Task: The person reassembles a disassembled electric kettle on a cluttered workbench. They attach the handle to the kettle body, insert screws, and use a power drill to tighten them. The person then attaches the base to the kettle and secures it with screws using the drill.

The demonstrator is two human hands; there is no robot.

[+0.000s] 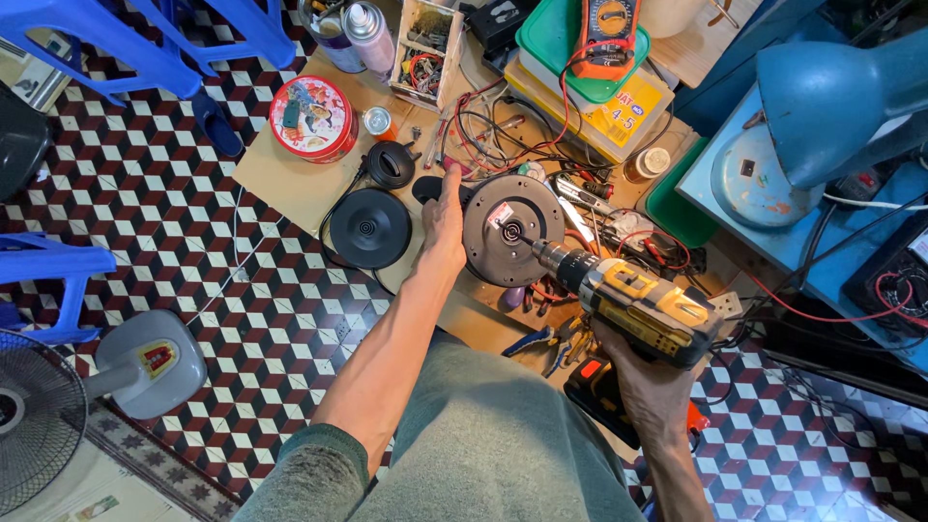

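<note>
My left hand (444, 220) rests flat against the left side of an upturned electric kettle, whose round metal underside (527, 208) faces up. My right hand (650, 387) grips a yellow and black cordless drill (633, 300). The drill's bit touches the kettle's underside near its middle. A black round kettle base (370, 227) with its cord lies on the low wooden table (280, 174) just left of my left hand. A small black lid (391, 164) sits behind it.
A round red tin (311, 117), spray cans (368, 32), a parts box (426, 48), tangled wires (493, 121), an orange multimeter (607, 34) on green and yellow boxes crowd the table. Blue lamp (831, 87) at right, blue stools (145, 39) and a fan (39, 425) at left, pliers (541, 340) below.
</note>
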